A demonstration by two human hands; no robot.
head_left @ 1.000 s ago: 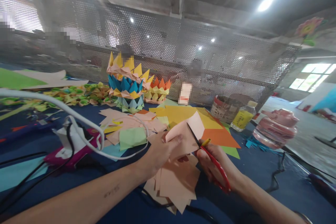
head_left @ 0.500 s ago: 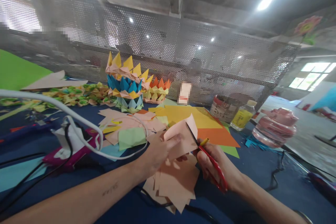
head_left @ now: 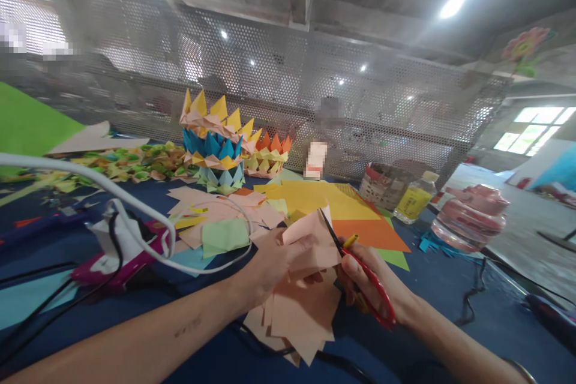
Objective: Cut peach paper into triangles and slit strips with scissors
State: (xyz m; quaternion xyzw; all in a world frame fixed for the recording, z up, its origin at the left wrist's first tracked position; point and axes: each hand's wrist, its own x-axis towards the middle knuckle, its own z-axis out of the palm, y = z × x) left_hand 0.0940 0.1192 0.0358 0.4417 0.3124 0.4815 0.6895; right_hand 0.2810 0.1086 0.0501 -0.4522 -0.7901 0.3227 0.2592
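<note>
My left hand [head_left: 272,261] is closed on a sheet of pale pink paper [head_left: 310,231], which curls up above the fingers. In my right hand [head_left: 371,279] is a pair of red-handled scissors [head_left: 373,282], with the dark blade lying against the paper's right part and pointing up and left. A small yellow rolled piece [head_left: 351,240] shows beside my right fingers; I cannot tell what it is. Below both hands lies a loose pile of pink paper pieces [head_left: 303,318] on the dark blue table.
Folded paper crowns [head_left: 216,147] stand at the back. Yellow sheets [head_left: 324,197] and an orange sheet [head_left: 369,235] lie beyond my hands. A purple power strip [head_left: 121,261] with cables sits left. A yellow-labelled bottle [head_left: 414,201] and a pink bottle [head_left: 470,219] stand right.
The upper right part of the pink paper has dropped lower and looks smaller. The scissors' handles have shifted slightly right. My left hand stays nearly in place.
</note>
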